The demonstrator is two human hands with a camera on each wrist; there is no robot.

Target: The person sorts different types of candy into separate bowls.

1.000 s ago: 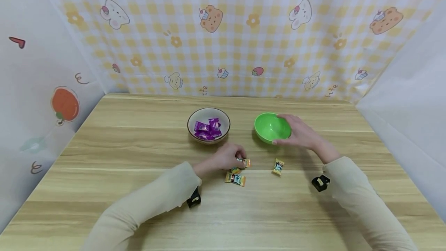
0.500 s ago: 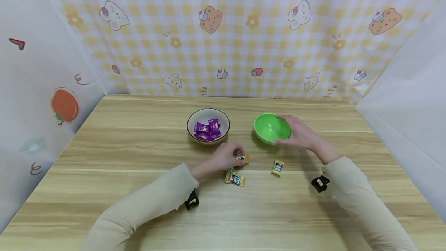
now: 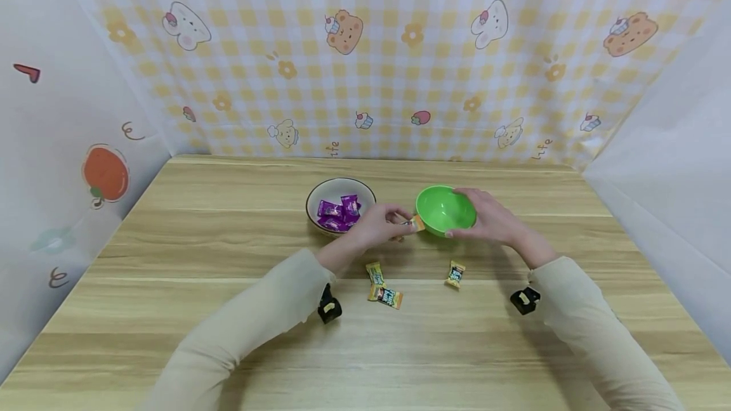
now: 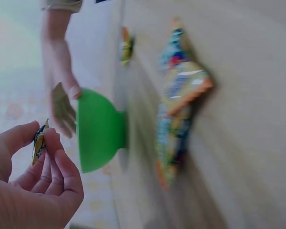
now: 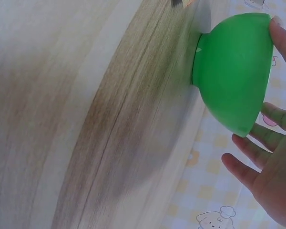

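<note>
Patterned cloth [image 3: 377,68] hung behind the green bowl [image 3: 444,202], printed with yellow checks and cartoon animals. Wood-grain table [image 3: 342,366] spread beneath the bowl. Pale sleeves [image 3: 251,316] seen on both arms, reaching in from the person's side of the green bowl.

Pale bowl [image 3: 342,185], dark-rimmed, placed left of the green bowl, well apart from it. Its near right edge is covered by the left hand in the head view. Green bowl itself stood upright on its foot.

Right hand [image 3: 493,219] set at the green bowl's right side; rim gripped between thumb on the near edge and fingers on the far edge, fingers spread wide. Left hand [image 3: 379,227] raised just left of the green bowl, thumb and fingertips brought together, remaining fingers curled.

Black blocks [image 3: 329,306] worn at both wrists, nearer the person than the green bowl.

Held candy [image 4: 39,145] pinched in that left hand, beside the green bowl's left rim; a gap is shown in the left wrist view. Purple candies [image 3: 341,211] heaped inside the pale bowl. Paired candies [image 3: 388,298], one overlapping the other, laid nearer the person and left of the green bowl; blurred in the left wrist view. Lone candy [image 3: 455,274] laid directly on the near side of the green bowl.
</note>
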